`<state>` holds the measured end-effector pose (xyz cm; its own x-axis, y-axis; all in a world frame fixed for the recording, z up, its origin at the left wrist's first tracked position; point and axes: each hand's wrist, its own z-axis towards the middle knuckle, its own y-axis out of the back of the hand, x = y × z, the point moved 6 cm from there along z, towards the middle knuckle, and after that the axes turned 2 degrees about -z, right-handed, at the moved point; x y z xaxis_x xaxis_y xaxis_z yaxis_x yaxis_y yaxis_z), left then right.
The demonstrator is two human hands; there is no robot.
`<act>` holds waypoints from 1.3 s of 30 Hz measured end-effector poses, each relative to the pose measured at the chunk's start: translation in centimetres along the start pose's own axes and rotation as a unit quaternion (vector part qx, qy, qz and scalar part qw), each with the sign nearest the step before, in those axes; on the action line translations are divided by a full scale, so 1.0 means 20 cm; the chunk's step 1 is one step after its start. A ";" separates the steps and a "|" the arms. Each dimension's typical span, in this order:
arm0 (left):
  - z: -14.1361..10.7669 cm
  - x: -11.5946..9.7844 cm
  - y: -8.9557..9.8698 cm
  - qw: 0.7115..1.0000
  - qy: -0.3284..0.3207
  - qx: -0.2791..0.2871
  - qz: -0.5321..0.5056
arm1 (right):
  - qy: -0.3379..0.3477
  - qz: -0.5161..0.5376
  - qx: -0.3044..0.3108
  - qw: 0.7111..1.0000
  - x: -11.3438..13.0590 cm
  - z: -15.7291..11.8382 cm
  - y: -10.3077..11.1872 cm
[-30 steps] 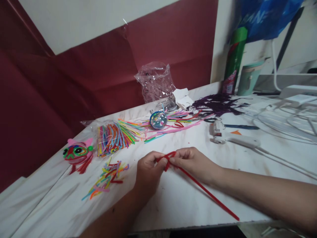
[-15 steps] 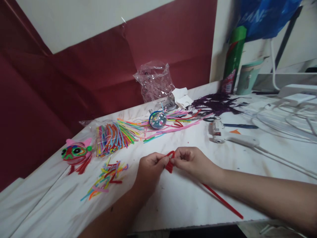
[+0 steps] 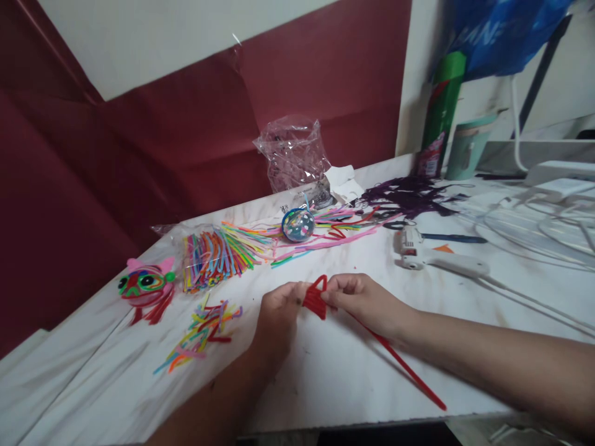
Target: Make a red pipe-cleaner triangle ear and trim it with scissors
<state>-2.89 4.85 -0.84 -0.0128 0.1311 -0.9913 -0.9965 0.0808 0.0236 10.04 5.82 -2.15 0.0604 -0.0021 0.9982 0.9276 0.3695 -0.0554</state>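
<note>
Between my hands is a red pipe cleaner (image 3: 316, 302), folded into a small fan of tight zigzags with a pointed loop on top. My left hand (image 3: 279, 316) pinches the fan's left side. On its right side, the fingers of my right hand (image 3: 356, 297) are closed on the same pipe cleaner. A long straight red tail (image 3: 409, 368) slants from under my right hand toward the table's front edge. Left of my left hand lies a loose pile of short cut pipe cleaners (image 3: 202, 334) in several colours.
At the left sits a pipe-cleaner animal head (image 3: 146, 285), beside a bag of colourful pipe cleaners (image 3: 214, 257). A decorated ball (image 3: 298, 224) stands farther back. To the right lie a white glue gun (image 3: 413, 251), a dark pen-like stick (image 3: 453, 238), purple strands (image 3: 409, 195) and cables.
My left fingers have shifted left on the fan, so more of its folds show and the loop stands more pointed. The red tail has swung slightly left.
</note>
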 end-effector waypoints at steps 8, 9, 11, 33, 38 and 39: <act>0.02 0.01 0.01 0.998 0.021 -0.012 -0.062 | -0.002 0.024 -0.007 1.000 0.02 0.01 0.03; 0.02 0.01 0.01 0.998 0.021 -0.017 -0.055 | 0.001 0.031 -0.007 1.000 0.02 0.01 0.03; 0.02 0.01 0.02 0.999 0.019 -0.028 -0.042 | 0.004 0.047 -0.005 0.999 0.01 0.02 0.04; 0.02 0.05 -0.02 0.997 0.073 0.034 0.014 | 0.024 -0.043 0.054 0.997 -0.02 0.01 0.01; 0.02 0.02 -0.03 0.995 0.076 0.025 0.062 | 0.046 -0.101 0.058 0.992 -0.03 0.01 0.00; 0.02 0.02 -0.03 0.996 0.075 0.023 0.052 | 0.045 -0.106 0.059 0.992 -0.03 0.01 0.00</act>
<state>-2.31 5.21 -1.10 -0.1323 -0.0078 -0.9912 -0.9843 0.1191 0.1305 9.97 5.97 -2.68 -0.0941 -0.1727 0.9805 0.8734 0.4583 0.1646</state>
